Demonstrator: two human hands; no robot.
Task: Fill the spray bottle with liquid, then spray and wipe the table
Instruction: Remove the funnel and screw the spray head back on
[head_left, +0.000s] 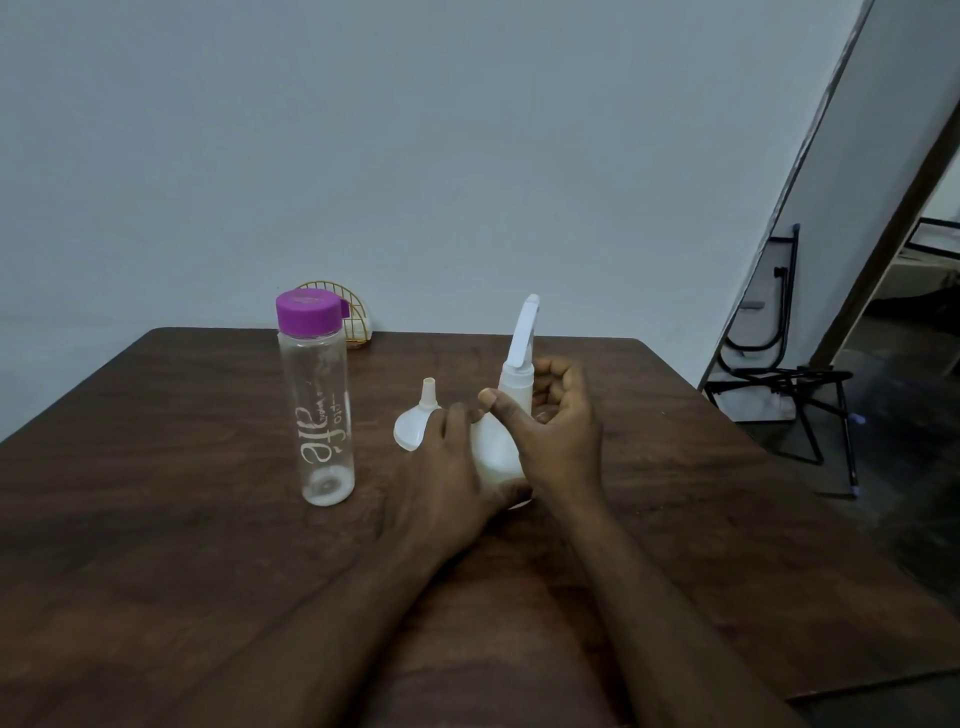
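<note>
A white spray bottle (496, 447) stands upright on the dark wooden table (182, 519), its trigger head pointing up. My left hand (452, 478) wraps around the bottle's lower body. My right hand (556, 431) is curled beside its neck, thumb against the front and fingers behind, with a gap in the palm. A small white funnel (415, 423) lies on the table, spout up, just left of the bottle. Further left stands a clear water bottle (319, 405) with a purple cap; it looks nearly empty.
A gold wire holder (356, 317) sits at the table's far edge against the wall. The table's right edge runs diagonally, and a black folding frame (784, 384) stands on the floor beyond it.
</note>
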